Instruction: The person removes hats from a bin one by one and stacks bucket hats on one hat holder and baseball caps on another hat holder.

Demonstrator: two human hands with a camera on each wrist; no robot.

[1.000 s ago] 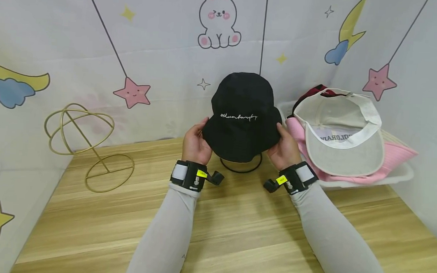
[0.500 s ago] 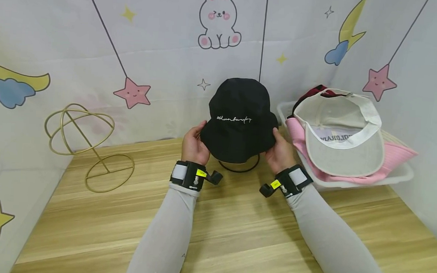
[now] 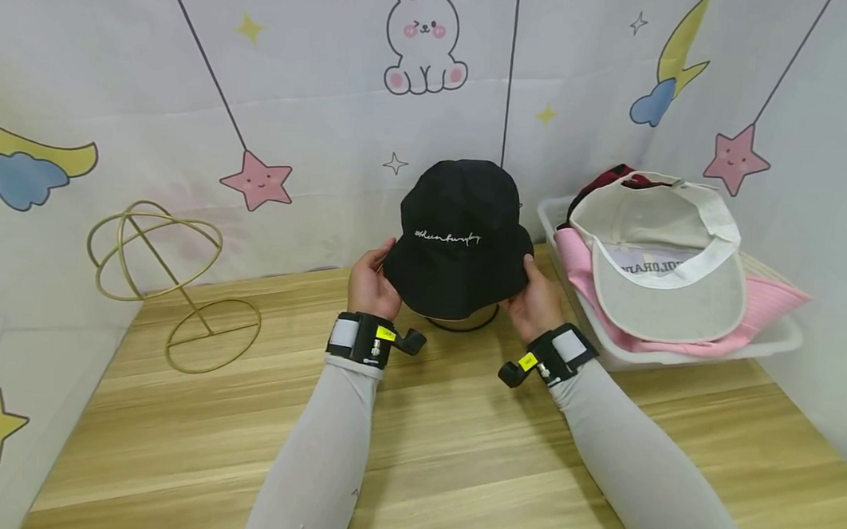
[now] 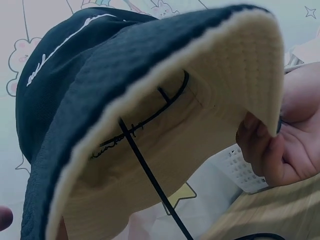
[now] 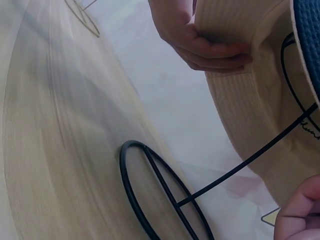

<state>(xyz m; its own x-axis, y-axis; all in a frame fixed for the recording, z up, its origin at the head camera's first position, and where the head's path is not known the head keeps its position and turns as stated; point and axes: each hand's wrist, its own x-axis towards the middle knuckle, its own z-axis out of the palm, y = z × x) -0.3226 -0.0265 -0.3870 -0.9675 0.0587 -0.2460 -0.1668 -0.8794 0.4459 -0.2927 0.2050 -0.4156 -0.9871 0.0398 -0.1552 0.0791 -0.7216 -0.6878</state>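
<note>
A black bucket hat (image 3: 462, 211) with white script on its front sits over a black wire hat stand (image 5: 240, 167), whose upper loops show inside the beige lining in both wrist views. My left hand (image 3: 375, 286) pinches the brim on the left side, its fingers under the brim against the lining (image 5: 227, 95). On the opposite side my right hand (image 3: 536, 302) grips the brim, with the thumb on the outside and the fingers curled beneath. The stand's round base rests on the wooden table (image 3: 443, 441), partly hidden by the brim in the head view.
At the left stands a gold wire hat stand (image 3: 211, 333) holding no hat. To the right a white basket (image 3: 677, 358) bears a cream cap (image 3: 669, 309), pink fabric (image 3: 766, 306) and a dark red piece (image 3: 603, 182). A printed cloth (image 3: 317, 99) hangs behind.
Both hands have brought the bucket hat lower and slightly left over the black stand. My right hand has shifted left, away from the basket.
</note>
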